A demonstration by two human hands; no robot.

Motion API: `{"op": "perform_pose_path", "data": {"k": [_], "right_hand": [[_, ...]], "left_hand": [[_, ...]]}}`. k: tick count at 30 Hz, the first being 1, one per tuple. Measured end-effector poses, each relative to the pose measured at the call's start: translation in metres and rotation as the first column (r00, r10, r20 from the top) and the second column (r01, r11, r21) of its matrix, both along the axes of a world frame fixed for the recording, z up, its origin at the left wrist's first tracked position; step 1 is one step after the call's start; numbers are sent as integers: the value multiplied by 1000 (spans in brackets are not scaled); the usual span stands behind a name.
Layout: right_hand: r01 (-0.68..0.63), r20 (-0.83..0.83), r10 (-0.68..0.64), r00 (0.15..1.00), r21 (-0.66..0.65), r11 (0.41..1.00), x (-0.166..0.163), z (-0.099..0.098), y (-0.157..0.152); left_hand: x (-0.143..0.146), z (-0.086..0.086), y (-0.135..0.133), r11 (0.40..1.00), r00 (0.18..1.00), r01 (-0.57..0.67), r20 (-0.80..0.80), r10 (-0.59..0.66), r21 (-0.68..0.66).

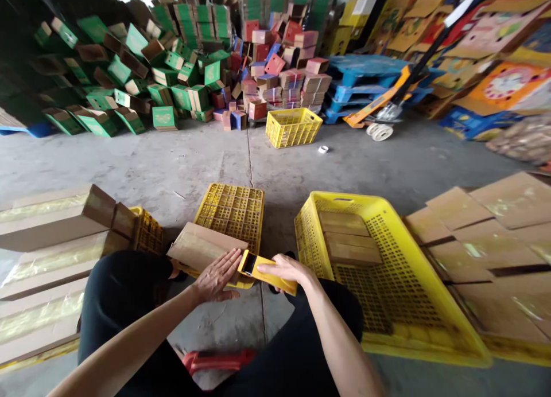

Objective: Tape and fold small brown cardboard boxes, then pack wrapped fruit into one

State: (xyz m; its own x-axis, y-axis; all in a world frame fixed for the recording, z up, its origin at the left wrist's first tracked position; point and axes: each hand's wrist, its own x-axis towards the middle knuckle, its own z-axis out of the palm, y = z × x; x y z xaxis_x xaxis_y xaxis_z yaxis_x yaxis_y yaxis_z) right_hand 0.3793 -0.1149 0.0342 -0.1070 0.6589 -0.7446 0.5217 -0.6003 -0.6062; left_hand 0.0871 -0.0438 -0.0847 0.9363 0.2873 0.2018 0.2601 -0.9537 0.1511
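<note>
My right hand (289, 269) is wrapped around the yellow tool (258, 265), its front end beside my left hand (217, 276), which lies flat, fingers extended, on the cardboard box (200, 246). Beneath that, a yellow crate (231, 209); right of my grip, a large yellow basket (390, 211).

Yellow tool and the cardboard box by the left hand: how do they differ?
The yellow tool is bright with a dark section; the cardboard box is brown. The tool looks smaller than the box. The right hand grips the tool, while the box rests on a yellow crate, partly covered by the left hand.
</note>
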Motion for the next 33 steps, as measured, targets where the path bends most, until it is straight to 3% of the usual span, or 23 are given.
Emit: {"op": "perform_pose_path", "data": {"k": [19, 27, 33], "right_hand": [[44, -98, -46, 994, -27, 999, 25, -1, -35], [66, -82, -72, 994, -81, 995, 28, 5, -42], [39, -55, -44, 998, -82, 996, 28, -1, -42]], "left_hand": [[1, 1, 2, 1000, 1000, 6, -25, -7, -23], [5, -2, 2, 999, 1000, 18, -22, -19, -45], [5, -2, 1, 999, 1000, 28, -8, -28, -45]]}}
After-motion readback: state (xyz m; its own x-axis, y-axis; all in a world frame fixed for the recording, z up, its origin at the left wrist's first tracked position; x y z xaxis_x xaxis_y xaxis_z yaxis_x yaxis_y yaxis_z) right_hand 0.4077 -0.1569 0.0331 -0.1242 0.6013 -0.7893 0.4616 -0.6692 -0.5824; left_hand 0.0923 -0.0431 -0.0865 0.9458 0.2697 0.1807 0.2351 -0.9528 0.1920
